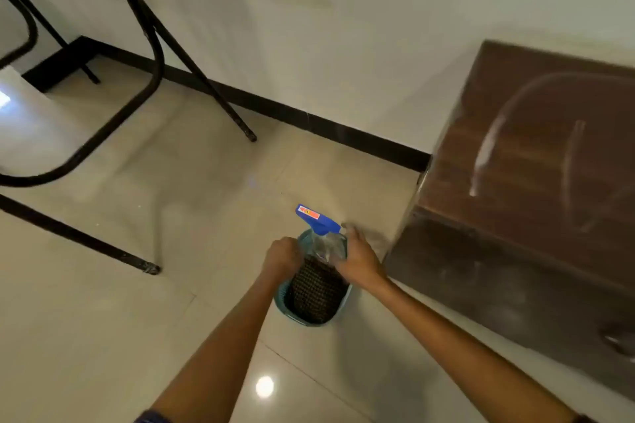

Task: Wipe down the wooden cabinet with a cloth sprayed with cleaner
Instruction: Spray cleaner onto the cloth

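Left hand: your left hand (281, 257) curls at the far-left edge of the dark woven cloth (316, 292); you can't tell if it grips
Right hand: your right hand (357, 261) wraps the clear spray bottle with blue trigger (328, 245)
Cloth, bottle: in the teal plastic basket (282, 302) on the pale tiled floor (171, 216)
Cabinet: brown wooden cabinet (532, 165) on the right, near the basket

clear spray bottle (325, 244) upright beside dark cloth (316, 288), in basket (302, 318) near cabinet (536, 154)

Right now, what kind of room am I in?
Likely a room in a home: a glossy tiled floor with dark skirting, a wooden cabinet by the wall, and a spray bottle held over a basket.
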